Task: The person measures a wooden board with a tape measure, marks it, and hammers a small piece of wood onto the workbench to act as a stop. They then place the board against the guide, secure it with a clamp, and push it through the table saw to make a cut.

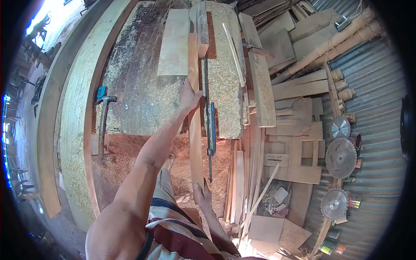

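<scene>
A long, narrow wooden board (pixel 196 143) runs from the sawdust-covered workbench (pixel 143 102) back toward my body, its near end past the bench edge. My left hand (pixel 189 96) grips it over the bench, thumb on the right side and fingers on the left. Near my waist, my right hand (pixel 203 197) holds the near end between thumb and fingers. Just right of the board lies a long bar clamp (pixel 212 130) with a blue part. Beyond my left hand, a pale flat panel (pixel 174 43) lies on the bench beside a thicker wood block (pixel 202 32).
A hammer (pixel 103 123) and a teal tool (pixel 102 92) lie at the bench's left edge, beside long planks (pixel 78 104). On the right are stacked wood offcuts (pixel 299 151). Circular saw blades (pixel 341 158) hang by the corrugated wall (pixel 377 112). Sawdust covers the floor (pixel 130 173).
</scene>
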